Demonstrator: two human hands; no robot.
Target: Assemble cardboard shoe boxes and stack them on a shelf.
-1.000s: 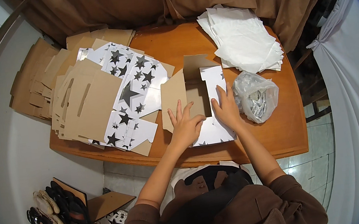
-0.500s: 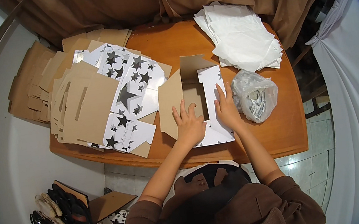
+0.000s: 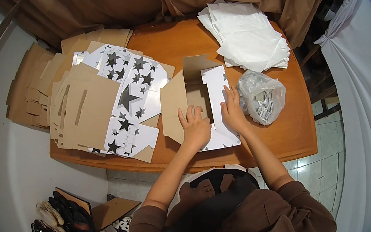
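Plainly, the opened cardboard box (image 3: 198, 96) is set between the left hand (image 3: 197, 132) and the right hand (image 3: 233, 114), whose fingers are held apart, clamped on nothing; its stiff, angular flaps (image 3: 216, 85) could be creased if pressed unevenly. Just right of the right fingers, a crinkled translucent bag (image 3: 252, 79) might be nudged by outward movement; left of the left fingers, glossy star-printed sheets (image 3: 147, 100) are stacked on the smooth wooden counter (image 3: 288, 139).

Two grips (image 3: 195, 131) (image 3: 236, 116), one table (image 3: 283, 136), one tabletop box (image 3: 198, 97), one plastic bag (image 3: 249, 89), one white paper pile (image 3: 250, 35)
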